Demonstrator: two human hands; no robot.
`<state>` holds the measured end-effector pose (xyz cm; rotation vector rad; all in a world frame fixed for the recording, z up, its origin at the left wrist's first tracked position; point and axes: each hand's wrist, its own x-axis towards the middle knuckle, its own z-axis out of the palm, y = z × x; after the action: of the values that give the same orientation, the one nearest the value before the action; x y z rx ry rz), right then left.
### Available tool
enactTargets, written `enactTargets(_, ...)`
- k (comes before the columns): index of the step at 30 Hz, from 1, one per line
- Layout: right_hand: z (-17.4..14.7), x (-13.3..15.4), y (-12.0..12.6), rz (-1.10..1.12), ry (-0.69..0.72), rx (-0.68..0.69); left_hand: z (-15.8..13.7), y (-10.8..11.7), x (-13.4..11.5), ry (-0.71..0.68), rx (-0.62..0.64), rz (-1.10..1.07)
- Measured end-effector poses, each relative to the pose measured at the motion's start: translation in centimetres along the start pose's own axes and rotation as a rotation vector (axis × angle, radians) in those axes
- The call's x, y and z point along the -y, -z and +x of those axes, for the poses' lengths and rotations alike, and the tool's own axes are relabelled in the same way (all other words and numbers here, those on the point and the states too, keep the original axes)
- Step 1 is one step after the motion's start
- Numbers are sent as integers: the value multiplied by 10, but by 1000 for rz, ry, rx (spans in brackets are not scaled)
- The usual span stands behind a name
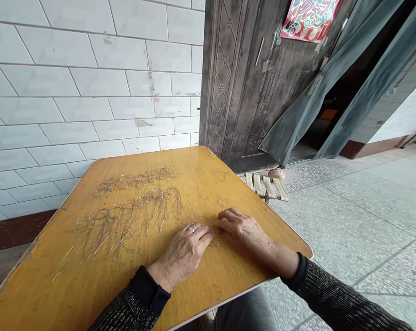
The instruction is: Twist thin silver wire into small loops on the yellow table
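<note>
My left hand (189, 248), with a ring on one finger, rests low over the table with its fingers bent together on a thin wire loop (216, 242). My right hand (244, 230) meets the same loop from the other side, fingers curled. Fingertips hide most of the loop, so the exact grip is unclear. To the left lies a row of looped thin wires (114, 212) with long straight tails pointing toward me. Behind it runs a second row of wire coils (139, 180), rounder and without long tails. A short bent wire (224, 202) lies just beyond my right hand.
The yellow wooden table (125, 294) has rounded corners and stands near a white tiled wall (90, 82). A thin triangular outline (220, 175) shows near its far right edge. Right of it are a strap-seat stool (266, 186), a dark carved door (235, 92) and a grey curtain (307, 101).
</note>
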<state>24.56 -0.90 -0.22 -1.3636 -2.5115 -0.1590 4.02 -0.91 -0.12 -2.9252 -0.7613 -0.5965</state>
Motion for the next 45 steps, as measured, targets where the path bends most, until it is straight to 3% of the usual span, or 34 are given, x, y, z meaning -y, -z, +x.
enactTargets(4, -13, -7, 1, -28, 84, -44, 1, 1, 0, -43, 21, -4)
enactTargets(12, -26, -21, 10, -7, 38, -210, 0, 4, -4, -67, 43, -31)
enactTargets(19, -34, -18, 13, 59, 74, -197, -2, 0, -1, 34, 46, -56)
enactTargets(23, -41, -18, 12, 49, 75, -195, -2, -4, 0, 12, 38, -55)
enactTargets(28, -42, -16, 12, 60, 53, -225, -1, -2, -2, -25, -31, -38)
enactTargets(34, -34, -7, 14, 233, -44, -314, 1, -8, -3, -54, -219, -131)
enactTargets(38, -28, 4, 18, 417, -172, -266, 4, -9, -3, 38, -367, -345)
enactTargets(45, -24, 15, 14, 618, -349, -75, 4, 0, -6, 338, -367, -739)
